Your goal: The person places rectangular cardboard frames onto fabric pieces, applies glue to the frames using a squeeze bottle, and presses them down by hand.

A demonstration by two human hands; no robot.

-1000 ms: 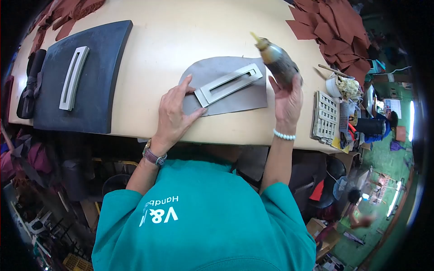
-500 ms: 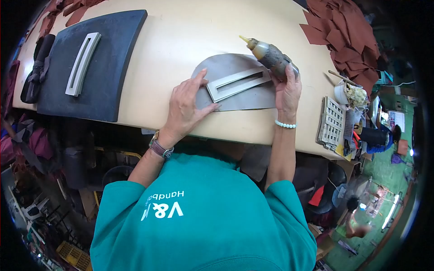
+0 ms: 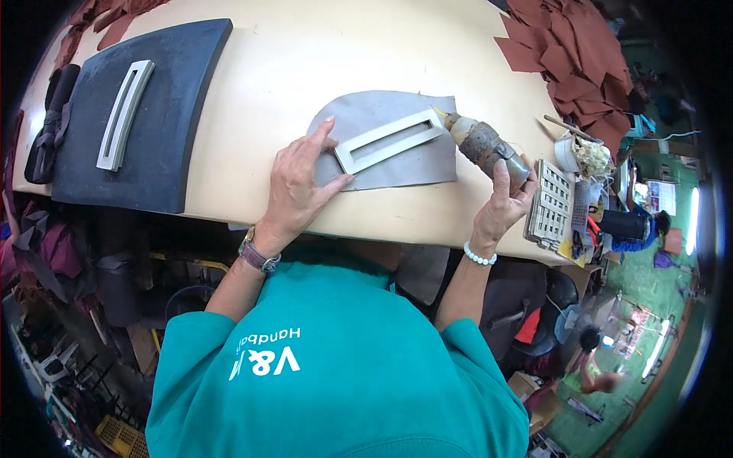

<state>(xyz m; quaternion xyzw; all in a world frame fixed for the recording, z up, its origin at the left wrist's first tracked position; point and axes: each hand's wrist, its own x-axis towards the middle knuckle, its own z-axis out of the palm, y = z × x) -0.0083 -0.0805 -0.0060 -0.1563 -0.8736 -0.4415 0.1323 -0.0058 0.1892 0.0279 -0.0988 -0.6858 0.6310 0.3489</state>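
Observation:
My left hand point(image 3: 296, 175) rests with fingers apart at the left end of a pale rectangular frame point(image 3: 397, 153). Its thumb touches the near corner, and the index finger lies on the grey rounded sheet point(image 3: 374, 105) under the frame. The frame has a long slot, through which the sheet shows. In my right hand point(image 3: 500, 214) is a squeeze bottle point(image 3: 482, 146), wrapped in a dark, stained band and tilted. Its yellowish nozzle points at the upper right corner of the frame; whether it touches cannot be made out.
At left, a dark curved board point(image 3: 145, 114) bears another stack of slotted pale frames point(image 3: 124, 116). Brown-red cut pieces point(image 3: 569, 49) are heaped at the back right. A white pot point(image 3: 566, 153) and slotted metal plates point(image 3: 551, 204) stand at the right edge of the cream table point(image 3: 275, 57).
My right hand has drawn the bottle to the right and nearer, bringing its nozzle down by the frame's right end. The left hand stays at the frame's left end. The view has shifted slightly.

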